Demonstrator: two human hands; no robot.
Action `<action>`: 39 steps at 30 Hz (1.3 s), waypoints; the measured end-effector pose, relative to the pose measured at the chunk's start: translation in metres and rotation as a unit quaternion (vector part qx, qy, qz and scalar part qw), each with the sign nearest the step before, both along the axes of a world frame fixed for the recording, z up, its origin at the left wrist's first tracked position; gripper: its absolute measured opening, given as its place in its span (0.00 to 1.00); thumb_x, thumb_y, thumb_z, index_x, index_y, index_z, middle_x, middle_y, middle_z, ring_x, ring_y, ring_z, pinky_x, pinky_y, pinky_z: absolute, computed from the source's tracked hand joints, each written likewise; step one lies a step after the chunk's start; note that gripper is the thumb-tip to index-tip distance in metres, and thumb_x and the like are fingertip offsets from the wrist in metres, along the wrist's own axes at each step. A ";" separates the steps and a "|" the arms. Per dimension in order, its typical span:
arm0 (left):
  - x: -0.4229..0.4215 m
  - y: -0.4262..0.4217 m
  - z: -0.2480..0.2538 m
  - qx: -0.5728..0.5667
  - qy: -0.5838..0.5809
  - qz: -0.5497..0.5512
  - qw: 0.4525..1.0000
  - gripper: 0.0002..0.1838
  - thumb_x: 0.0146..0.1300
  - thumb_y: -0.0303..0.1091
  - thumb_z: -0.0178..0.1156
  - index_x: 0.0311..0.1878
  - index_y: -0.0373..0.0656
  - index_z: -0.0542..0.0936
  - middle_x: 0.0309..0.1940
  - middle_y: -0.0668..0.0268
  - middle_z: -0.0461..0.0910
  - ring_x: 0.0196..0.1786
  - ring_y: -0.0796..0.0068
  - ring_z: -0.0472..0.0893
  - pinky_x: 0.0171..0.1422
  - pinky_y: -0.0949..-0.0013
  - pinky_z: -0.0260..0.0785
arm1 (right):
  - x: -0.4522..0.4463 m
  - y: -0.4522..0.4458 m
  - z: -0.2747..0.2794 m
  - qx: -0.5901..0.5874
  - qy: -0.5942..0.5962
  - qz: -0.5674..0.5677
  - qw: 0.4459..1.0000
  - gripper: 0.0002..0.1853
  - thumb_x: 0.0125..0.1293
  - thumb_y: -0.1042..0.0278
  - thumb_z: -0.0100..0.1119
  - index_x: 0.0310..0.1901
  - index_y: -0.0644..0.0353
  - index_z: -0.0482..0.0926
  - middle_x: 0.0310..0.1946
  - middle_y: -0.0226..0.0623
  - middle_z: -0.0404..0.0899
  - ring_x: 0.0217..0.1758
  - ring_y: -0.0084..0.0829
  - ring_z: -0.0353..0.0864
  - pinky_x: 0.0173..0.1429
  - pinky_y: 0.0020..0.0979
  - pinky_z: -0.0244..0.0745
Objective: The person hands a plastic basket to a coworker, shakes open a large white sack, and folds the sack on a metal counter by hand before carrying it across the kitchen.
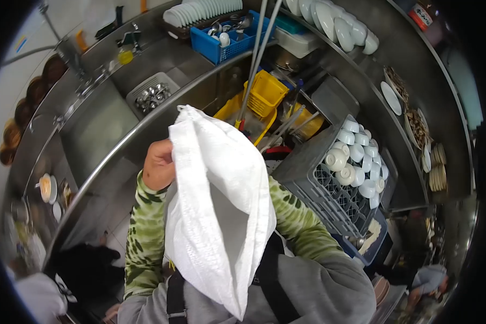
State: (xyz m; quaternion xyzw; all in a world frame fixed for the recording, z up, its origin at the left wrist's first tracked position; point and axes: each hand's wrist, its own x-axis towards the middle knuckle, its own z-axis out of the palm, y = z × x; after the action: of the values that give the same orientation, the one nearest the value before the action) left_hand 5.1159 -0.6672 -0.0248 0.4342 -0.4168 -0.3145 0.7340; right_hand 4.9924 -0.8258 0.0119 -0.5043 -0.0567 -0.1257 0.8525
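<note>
Right before my chest is a white sack (213, 183), its mouth gaping wide. My left hand (159, 164) is closed, fingers curled onto the sack's left edge. My right hand is hidden behind the sack, so I cannot tell how far open it is or what it has hold of. Just beyond sits a yellow basket (268, 89). On my right, a grey crate (302, 164) bears white bowls (336, 160); on my left, a tray (155, 79) holds metal cutlery (154, 99). Farther off, a blue basket (208, 48) of utensils stands beside white plates (205, 12).
</note>
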 end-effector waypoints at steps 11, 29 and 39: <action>0.165 -0.069 -0.052 0.055 0.020 -0.096 0.994 0.11 0.65 0.24 0.65 0.49 0.31 0.82 0.46 0.64 0.84 0.51 0.78 0.80 0.57 0.71 0.71 | -0.007 -0.007 0.057 -0.417 0.021 -0.267 0.869 0.30 0.65 0.49 0.66 0.60 0.67 0.79 0.63 0.50 0.76 0.68 0.45 0.72 0.73 0.47 0.60; 0.133 -0.103 0.041 -0.084 -0.113 -0.086 0.986 0.08 0.64 0.28 0.67 0.43 0.35 0.83 0.38 0.67 0.84 0.43 0.80 0.81 0.51 0.73 0.72 | -0.113 0.111 0.109 -0.780 0.211 -0.237 0.539 0.29 0.38 0.44 0.83 0.35 0.59 0.83 0.57 0.46 0.76 0.66 0.57 0.69 0.70 0.59 0.57; 0.147 -0.004 0.055 -0.103 -0.052 -0.123 0.986 0.08 0.67 0.29 0.65 0.45 0.35 0.82 0.40 0.68 0.80 0.43 0.82 0.77 0.50 0.74 0.69 | -0.147 0.104 0.144 -0.710 0.123 -0.402 0.566 0.18 0.45 0.66 0.80 0.25 0.64 0.77 0.54 0.54 0.79 0.55 0.54 0.80 0.57 0.47 0.74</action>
State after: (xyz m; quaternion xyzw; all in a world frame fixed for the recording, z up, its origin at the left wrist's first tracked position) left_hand 5.2632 -0.6708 0.0302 0.3180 -0.5350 -0.3347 0.7075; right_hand 4.8453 -0.7217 0.1562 -0.9284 0.1862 -0.3113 0.0809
